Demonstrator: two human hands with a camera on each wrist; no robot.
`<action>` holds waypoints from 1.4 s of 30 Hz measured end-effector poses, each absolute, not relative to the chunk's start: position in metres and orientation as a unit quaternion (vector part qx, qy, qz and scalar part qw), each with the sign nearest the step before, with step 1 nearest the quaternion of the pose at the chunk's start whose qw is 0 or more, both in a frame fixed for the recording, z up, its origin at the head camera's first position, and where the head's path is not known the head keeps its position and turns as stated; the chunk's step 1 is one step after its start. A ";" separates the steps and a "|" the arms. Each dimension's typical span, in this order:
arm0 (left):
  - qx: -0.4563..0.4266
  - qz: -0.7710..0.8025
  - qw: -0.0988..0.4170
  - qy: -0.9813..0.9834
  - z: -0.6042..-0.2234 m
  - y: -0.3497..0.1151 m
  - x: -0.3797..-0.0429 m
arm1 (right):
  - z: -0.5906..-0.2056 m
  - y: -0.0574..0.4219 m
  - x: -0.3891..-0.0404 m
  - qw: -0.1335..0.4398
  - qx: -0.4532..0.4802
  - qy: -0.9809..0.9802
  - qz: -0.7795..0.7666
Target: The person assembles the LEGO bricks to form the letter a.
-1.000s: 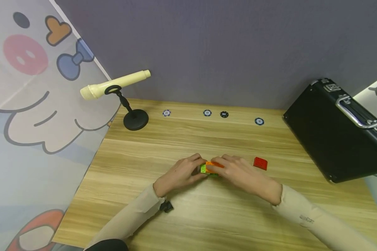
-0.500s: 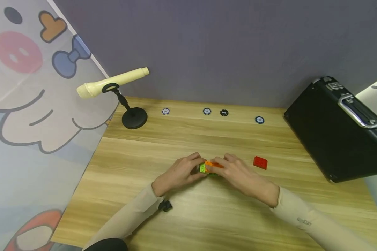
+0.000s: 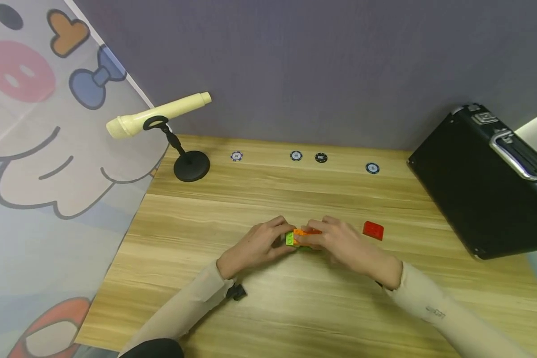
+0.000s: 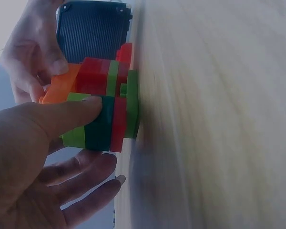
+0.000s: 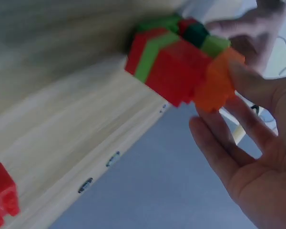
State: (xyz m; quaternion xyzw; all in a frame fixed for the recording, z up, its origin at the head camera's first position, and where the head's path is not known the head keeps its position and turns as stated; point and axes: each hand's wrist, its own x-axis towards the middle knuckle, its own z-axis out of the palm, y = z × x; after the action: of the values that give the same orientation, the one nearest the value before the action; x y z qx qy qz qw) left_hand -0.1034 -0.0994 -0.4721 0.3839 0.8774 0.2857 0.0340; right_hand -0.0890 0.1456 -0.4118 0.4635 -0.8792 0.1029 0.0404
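Note:
A small structure of stacked toy building bricks stands on the wooden table between both hands. In the left wrist view, its near column has a light green brick [image 4: 75,137] on top, a dark green brick [image 4: 99,131] and a red layer, all above a green base [image 4: 132,107]. Left hand [image 3: 256,247] grips this column, thumb on one side and fingers on the other. Right hand [image 3: 346,246] pinches an orange brick [image 5: 217,83] at the structure's top. Beside the orange brick are red bricks with a light green band. A loose red brick [image 3: 373,230] lies right of the hands.
A cream microphone [image 3: 161,115] on a black stand [image 3: 191,166] is at back left. Several poker chips, including a black chip [image 3: 320,157], lie along the back edge. A black case [image 3: 479,184] stands at right. A small black object [image 3: 238,292] lies by the left sleeve.
The head view has shifted slightly. Both hands stay on the brick structure, with the right fingers adjusting a little and more red showing beside the orange brick.

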 end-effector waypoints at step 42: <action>0.373 0.262 0.050 0.889 -0.470 -0.095 -0.105 | -0.448 0.275 -0.097 0.052 0.241 -0.957 0.154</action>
State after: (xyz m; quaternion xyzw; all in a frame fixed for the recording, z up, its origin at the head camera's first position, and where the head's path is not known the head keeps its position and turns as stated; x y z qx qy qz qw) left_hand -0.1046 -0.0948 -0.4700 0.3728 0.8888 0.2619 0.0497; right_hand -0.0975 0.2745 -0.4481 0.2412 -0.9568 0.1540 0.0519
